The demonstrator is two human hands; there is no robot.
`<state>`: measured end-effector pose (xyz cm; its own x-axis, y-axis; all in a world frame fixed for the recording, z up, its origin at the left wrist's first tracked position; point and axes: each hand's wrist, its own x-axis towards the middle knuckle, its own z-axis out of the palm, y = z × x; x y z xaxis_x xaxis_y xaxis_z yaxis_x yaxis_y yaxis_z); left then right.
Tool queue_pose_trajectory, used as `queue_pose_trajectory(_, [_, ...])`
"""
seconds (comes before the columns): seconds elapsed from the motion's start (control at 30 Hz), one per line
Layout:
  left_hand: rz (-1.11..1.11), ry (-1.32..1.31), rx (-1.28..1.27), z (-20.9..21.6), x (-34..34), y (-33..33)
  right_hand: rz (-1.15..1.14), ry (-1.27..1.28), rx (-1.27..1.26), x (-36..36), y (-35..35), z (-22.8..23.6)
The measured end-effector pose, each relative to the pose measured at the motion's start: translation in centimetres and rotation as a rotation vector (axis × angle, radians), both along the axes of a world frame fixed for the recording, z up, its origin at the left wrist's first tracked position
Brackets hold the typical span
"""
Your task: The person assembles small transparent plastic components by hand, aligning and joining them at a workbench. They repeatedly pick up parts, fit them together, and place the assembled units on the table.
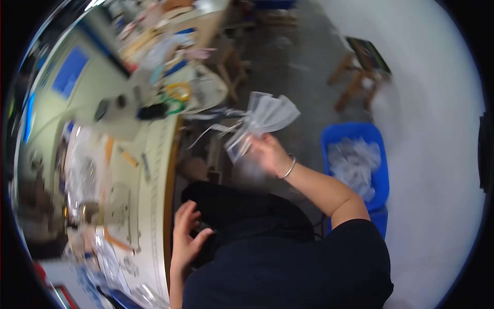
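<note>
My right hand [266, 152] is raised over the floor beside the table, its fingers closed on a fanned-out bunch of whitish, see-through flat pieces [275, 114]. Thin pale strings or strips trail from the bunch toward the table. What the pieces are made of is too blurred to tell. Close to the table's front edge, my left hand [186, 234] has its fingers apart and slightly curled, with nothing visible in it. It is over my dark-clothed lap.
A sewing machine [90, 211] stands on the pale table [154, 154] at left, among clear plastic and small orange-handled tools. Cluttered goods fill the far table end. At right, a blue bin [383, 177] holds whitish see-through pieces; a wooden stool [346, 77] stands beyond it.
</note>
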<state>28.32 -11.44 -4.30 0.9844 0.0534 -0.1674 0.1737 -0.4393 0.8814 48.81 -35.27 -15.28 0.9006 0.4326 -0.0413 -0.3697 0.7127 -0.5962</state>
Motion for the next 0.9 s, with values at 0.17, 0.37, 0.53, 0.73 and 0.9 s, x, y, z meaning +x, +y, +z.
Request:
queue_pose_trajectory(0.17, [-0.422,0.327,0.151,-7.4,5.4,-3.3,-0.665,0.546,-0.397,-5.8,-16.8,-16.6])
queue_pose_trajectory(0.37, [-0.547,0.302,0.417,-8.7,10.2,-8.0,-0.734,0.980,-0.294,-19.9,-22.7,-31.6])
queue_pose_trajectory(0.53, [-0.658,0.292,0.653,-9.7,12.5,-10.4,-0.594,1.053,-1.001,-28.5,-34.9,-37.5])
queue_pose_trajectory(0.73, [-0.671,0.198,0.745,-11.5,13.3,-10.3,0.049,1.246,-1.697,-24.8,-43.1,-34.3])
queue_pose_trajectory(0.9, [-0.462,0.188,0.450,-10.9,10.3,-8.3,0.460,0.794,-1.820,-13.7,-34.1,-34.5])
